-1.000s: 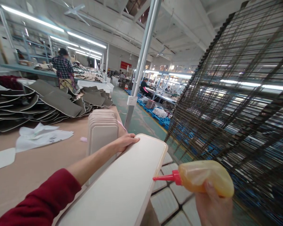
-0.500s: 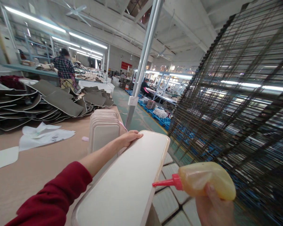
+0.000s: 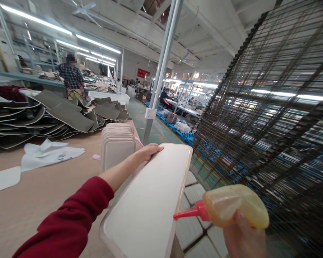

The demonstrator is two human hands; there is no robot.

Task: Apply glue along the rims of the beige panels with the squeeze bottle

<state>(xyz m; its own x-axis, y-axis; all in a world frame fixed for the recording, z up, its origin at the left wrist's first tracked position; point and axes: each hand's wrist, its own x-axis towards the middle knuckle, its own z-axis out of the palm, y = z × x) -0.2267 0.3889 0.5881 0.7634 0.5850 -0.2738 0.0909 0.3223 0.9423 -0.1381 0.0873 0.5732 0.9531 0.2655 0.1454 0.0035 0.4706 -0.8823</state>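
Nearest, at the lower right, the right hand (image 3: 243, 238) is closed around a soft, amber squeeze bottle (image 3: 235, 206), gripping its bulging body from below; its red nozzle (image 3: 190, 213) points left and touches the long right edge of the white panel (image 3: 150, 200). The bottle looks light and yielding, so pressure on the belly would likely push out its contents; the body is the place to hold it. The panel, a long rounded rectangle with a pale raised rim, lies tilted over the edge of the brown surface (image 3: 43, 193). It appears stiff, thin and light, best steadied by its rim. The left hand (image 3: 149, 150), in a red sleeve, curls its fingers over the panel's far left corner, holding it. Below the panel lie similar pieces in rows (image 3: 193, 229). Just beyond the left hand stands a stack of like panels (image 3: 117, 143). Farther left are white scraps (image 3: 48, 154) and grey sheets (image 3: 64, 114). A wire rack (image 3: 271, 107) fills the right, and a person in plaid (image 3: 71, 79) stands far off.
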